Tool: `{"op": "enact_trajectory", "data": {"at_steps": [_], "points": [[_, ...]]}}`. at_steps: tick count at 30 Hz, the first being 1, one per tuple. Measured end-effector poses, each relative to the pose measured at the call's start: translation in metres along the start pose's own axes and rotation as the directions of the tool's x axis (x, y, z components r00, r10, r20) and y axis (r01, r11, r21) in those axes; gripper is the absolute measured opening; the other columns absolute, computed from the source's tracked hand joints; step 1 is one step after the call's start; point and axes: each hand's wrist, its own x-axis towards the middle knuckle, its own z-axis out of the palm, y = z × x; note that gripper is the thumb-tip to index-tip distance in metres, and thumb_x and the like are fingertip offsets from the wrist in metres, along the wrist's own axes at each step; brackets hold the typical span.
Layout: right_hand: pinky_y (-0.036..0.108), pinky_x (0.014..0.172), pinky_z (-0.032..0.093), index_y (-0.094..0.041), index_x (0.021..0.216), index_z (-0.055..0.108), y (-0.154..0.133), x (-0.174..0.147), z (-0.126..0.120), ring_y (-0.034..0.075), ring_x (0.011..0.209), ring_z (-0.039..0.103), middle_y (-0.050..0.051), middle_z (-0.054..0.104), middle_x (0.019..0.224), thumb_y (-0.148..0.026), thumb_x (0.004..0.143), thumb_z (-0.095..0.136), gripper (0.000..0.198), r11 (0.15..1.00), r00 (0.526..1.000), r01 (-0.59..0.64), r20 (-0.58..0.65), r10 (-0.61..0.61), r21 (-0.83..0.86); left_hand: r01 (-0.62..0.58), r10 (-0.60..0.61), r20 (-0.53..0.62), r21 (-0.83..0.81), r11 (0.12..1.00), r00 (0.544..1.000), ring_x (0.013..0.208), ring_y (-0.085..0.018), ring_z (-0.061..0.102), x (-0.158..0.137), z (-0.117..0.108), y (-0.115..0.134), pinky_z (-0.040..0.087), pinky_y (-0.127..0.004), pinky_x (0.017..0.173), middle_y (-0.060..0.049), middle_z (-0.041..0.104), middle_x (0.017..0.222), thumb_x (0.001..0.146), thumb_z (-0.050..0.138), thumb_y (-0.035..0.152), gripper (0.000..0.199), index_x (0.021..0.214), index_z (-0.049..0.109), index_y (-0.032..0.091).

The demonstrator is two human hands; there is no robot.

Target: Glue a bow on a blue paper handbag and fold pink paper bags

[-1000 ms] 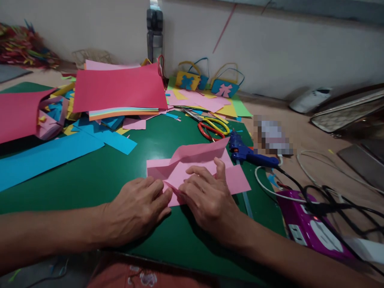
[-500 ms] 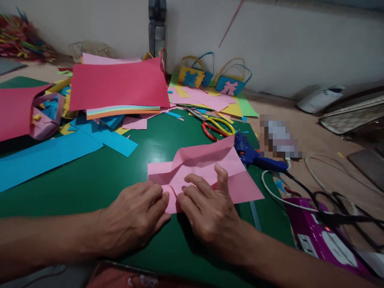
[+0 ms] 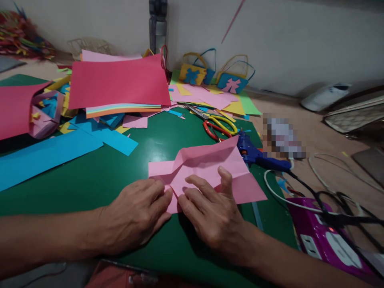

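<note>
A creased sheet of pink paper [image 3: 216, 164] lies on the green table, its far edge standing up in a fold. My left hand [image 3: 141, 218] is closed on the paper's near left part, fingers bunched together at the crease. Close beside it, my right hand [image 3: 210, 218] grips the near edge with its thumb side, the thumb hidden beneath. Two fingers of that hand stick up, curled, above the sheet. Just beyond the paper's right corner rests a blue glue gun [image 3: 258, 156]. Scissors [image 3: 217, 126] with red and yellow handles lie behind the sheet.
Red paper [image 3: 120, 82] tops a stack at the back left. Blue strips [image 3: 51, 158] lie on the left. Small paper bags [image 3: 193, 75] stand against the wall. A purple power strip [image 3: 309, 220] and cables crowd the right side of the green table [image 3: 129, 156].
My left fingers have shifted slightly right along the crease, nearer my right hand. The paper and right hand look almost the same; the view has moved a little.
</note>
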Motion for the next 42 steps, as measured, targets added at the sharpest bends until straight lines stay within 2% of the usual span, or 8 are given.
{"op": "enact_trajectory", "data": {"at_steps": [7,12,17,20,25,29,35,42], "points": [[0.054,0.104,0.017,-0.013,0.077,0.067,0.001,0.0,0.0,0.023,0.099,0.057,0.006,0.064,0.07,-0.006,0.085,0.04,0.029,1.0,1.0,0.014,-0.004,-0.014,0.001,-0.018,0.017,-0.019,-0.054,0.998,1.0,0.073,-0.02,0.049,-0.001,0.001,-0.002,0.047,-0.032,0.061,-0.007,0.056,0.079,0.092,0.044,0.021,0.017,0.087,0.057,0.011],[0.054,0.104,0.015,-0.012,0.076,0.066,0.001,-0.001,0.002,0.023,0.099,0.057,0.006,0.065,0.072,-0.005,0.086,0.04,0.029,0.999,1.0,0.014,-0.019,-0.013,0.032,-0.09,0.089,-0.016,-0.079,0.993,0.996,0.088,-0.021,0.053,-0.001,0.006,-0.007,0.048,-0.035,0.074,-0.012,0.059,0.102,0.092,0.046,0.018,0.015,0.086,0.059,0.012],[0.054,0.105,0.014,-0.013,0.077,0.064,0.005,0.003,0.002,0.022,0.099,0.058,0.005,0.066,0.072,-0.007,0.088,0.041,0.026,0.994,0.999,-0.047,-0.016,0.049,0.095,-0.134,0.134,0.009,-0.067,0.989,0.991,0.086,-0.021,0.054,0.002,0.006,-0.009,0.049,-0.035,0.072,-0.011,0.061,0.097,0.092,0.045,0.019,0.017,0.089,0.06,0.012],[0.053,0.105,0.014,-0.015,0.082,0.063,0.011,0.006,-0.007,0.021,0.1,0.058,0.003,0.067,0.078,-0.01,0.088,0.046,0.018,0.984,0.99,-0.127,-0.045,0.133,0.129,-0.133,0.135,0.015,-0.07,0.989,0.991,0.086,-0.021,0.054,0.003,0.002,-0.008,0.049,-0.035,0.072,-0.011,0.061,0.099,0.093,0.044,0.019,0.018,0.091,0.06,0.012],[0.052,0.103,0.018,-0.019,0.091,0.061,0.022,0.0,-0.034,0.023,0.106,0.057,0.003,0.07,0.092,-0.008,0.085,0.053,0.015,0.98,0.975,-0.198,-0.098,0.201,0.037,-0.132,0.132,-0.007,-0.087,0.987,0.991,0.085,-0.019,0.056,0.006,0.0,-0.008,0.049,-0.033,0.072,-0.01,0.063,0.098,0.094,0.042,0.02,0.02,0.088,0.059,0.013],[0.054,0.102,0.022,-0.02,0.09,0.06,0.024,-0.016,-0.042,0.025,0.109,0.057,0.003,0.07,0.091,-0.011,0.085,0.056,0.011,0.968,0.961,-0.251,-0.117,0.252,0.025,-0.061,0.062,0.002,-0.081,0.995,0.998,0.077,-0.017,0.058,0.005,0.004,-0.007,0.047,-0.028,0.063,-0.007,0.063,0.089,0.096,0.038,0.021,0.02,0.091,0.056,0.015],[0.054,0.1,0.024,-0.018,0.091,0.06,0.028,-0.026,-0.04,0.026,0.107,0.057,0.005,0.07,0.09,-0.014,0.085,0.057,0.008,0.967,0.956,-0.255,-0.144,0.254,0.007,0.098,-0.098,-0.001,-0.012,0.995,0.995,0.076,-0.017,0.061,0.01,0.013,-0.002,0.042,-0.024,0.053,-0.007,0.064,0.092,0.095,0.038,0.028,0.03,0.123,0.042,0.018],[0.052,0.098,0.022,-0.017,0.097,0.06,0.029,-0.027,-0.031,0.026,0.109,0.055,0.006,0.07,0.095,-0.011,0.088,0.047,0.017,0.97,0.969,-0.243,-0.047,0.243,0.007,0.143,-0.143,0.028,0.01,0.99,0.989,0.076,-0.017,0.06,0.02,0.011,0.003,0.043,-0.024,0.054,-0.008,0.061,0.098,0.091,0.045,0.029,0.027,0.115,0.049,0.018]]}}
